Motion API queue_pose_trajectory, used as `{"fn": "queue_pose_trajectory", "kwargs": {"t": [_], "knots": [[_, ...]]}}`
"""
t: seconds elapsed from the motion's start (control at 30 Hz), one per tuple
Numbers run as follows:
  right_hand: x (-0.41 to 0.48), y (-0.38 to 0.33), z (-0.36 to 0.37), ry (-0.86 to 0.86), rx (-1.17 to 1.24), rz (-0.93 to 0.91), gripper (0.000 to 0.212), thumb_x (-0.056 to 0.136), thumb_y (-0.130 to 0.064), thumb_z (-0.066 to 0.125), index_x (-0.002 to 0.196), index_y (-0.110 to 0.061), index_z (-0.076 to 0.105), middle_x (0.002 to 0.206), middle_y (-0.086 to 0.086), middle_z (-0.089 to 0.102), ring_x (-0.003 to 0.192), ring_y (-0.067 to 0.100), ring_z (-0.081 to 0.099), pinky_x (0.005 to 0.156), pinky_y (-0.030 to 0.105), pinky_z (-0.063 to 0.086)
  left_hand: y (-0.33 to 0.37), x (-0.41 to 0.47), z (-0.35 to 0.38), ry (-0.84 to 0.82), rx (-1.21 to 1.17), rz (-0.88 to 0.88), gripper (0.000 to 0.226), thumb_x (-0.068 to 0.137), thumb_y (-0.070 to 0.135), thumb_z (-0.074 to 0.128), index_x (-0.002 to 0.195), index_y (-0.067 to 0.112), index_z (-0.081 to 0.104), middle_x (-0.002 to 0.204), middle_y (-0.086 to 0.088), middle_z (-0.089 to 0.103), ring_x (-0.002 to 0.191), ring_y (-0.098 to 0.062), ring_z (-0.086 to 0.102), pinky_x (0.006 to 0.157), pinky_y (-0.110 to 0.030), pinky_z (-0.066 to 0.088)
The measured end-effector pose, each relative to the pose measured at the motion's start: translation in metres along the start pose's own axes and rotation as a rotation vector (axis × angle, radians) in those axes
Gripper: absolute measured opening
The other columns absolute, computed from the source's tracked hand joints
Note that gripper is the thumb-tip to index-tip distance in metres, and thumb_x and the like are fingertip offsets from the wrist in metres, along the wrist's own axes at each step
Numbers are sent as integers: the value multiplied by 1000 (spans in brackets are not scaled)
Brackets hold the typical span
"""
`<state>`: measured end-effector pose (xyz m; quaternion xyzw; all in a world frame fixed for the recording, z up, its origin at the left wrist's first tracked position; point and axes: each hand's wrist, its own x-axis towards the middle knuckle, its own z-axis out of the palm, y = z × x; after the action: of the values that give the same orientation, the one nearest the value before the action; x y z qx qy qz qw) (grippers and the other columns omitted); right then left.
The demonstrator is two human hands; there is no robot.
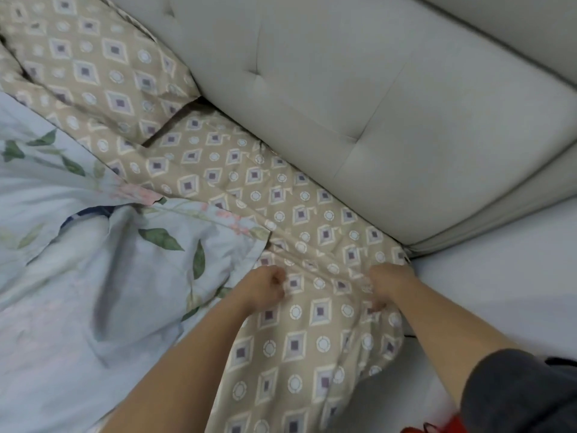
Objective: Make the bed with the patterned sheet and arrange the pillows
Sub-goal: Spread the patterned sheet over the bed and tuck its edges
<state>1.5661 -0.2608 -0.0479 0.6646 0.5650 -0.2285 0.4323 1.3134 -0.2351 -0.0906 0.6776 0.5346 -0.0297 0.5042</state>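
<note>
One padded grey headboard (374,104) runs diagonally across the upper view; use it as your reference. The patterned sheet (281,198), beige with diamond and circle motifs, lies along the base of the headboard and drapes over the mattress corner at the headboard's lower end. The floral duvet (93,276) lies bunched on the side of the sheet away from the headboard. One pillow (93,64) in matching fabric lies against the headboard's upper left end. Your left hand (265,289), forearm extended, has its fingers curled, pinching a fold of the sheet beside the duvet edge. Your right hand (387,285), nearer the headboard's end, has its fingers curled into bunched sheet at the corner.
</note>
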Motion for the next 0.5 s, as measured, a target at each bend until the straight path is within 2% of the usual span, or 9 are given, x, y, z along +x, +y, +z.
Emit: {"fn": "queue_pose_trajectory", "kwargs": {"t": [0.1,0.17,0.2,0.27,0.33,0.4,0.43,0.5], "knots": [[-3,4,20,-172,14,21,78,73,-32,80,137,-10,41,131,8,53,119,25,54,97,32,44,5,-16,14,-108,149,8,25,87,22,55,111,14,61,115,-5,64,109,-23,57,91,-29,46],[-6,4,30,-166,39,48,71,77,-29,77,136,-11,42,133,9,52,120,26,53,97,32,43,8,-26,28,-164,216,50,22,86,21,57,106,15,61,111,-4,65,106,-23,58,90,-30,46],[-11,4,33,-118,71,55,60,81,-27,72,134,-13,45,132,8,53,120,25,53,97,33,43,9,-30,36,-180,223,66,19,84,20,57,102,17,61,108,-2,65,103,-22,59,89,-31,47],[-18,0,44,138,189,101,39,90,-21,57,128,-16,50,128,7,55,116,25,56,92,33,45,13,-38,54,-201,242,104,17,82,19,55,98,20,59,103,0,65,98,-21,60,86,-33,50],[-23,-12,64,430,482,182,37,91,-17,52,128,-16,45,125,10,52,110,30,57,85,35,46,17,-49,71,-219,277,151,16,84,20,53,98,19,59,103,-1,64,97,-22,60,85,-34,50],[-30,-34,86,581,921,308,47,89,-11,55,132,-12,39,128,15,46,110,36,54,84,37,45,17,-61,84,-210,315,172,14,86,20,50,97,18,58,105,-4,63,98,-24,59,85,-34,49],[-34,-48,95,628,1109,397,51,88,-8,54,136,-9,36,131,18,44,114,38,52,88,38,45,15,-67,87,-200,341,164,15,86,19,49,98,18,58,105,-5,63,99,-26,60,85,-34,49],[-47,-75,114,602,1410,589,54,92,-9,50,143,-7,31,139,20,41,121,38,47,97,40,42,7,-80,88,-199,421,145,18,87,19,49,101,16,58,106,-7,63,100,-28,59,85,-36,49]]}}
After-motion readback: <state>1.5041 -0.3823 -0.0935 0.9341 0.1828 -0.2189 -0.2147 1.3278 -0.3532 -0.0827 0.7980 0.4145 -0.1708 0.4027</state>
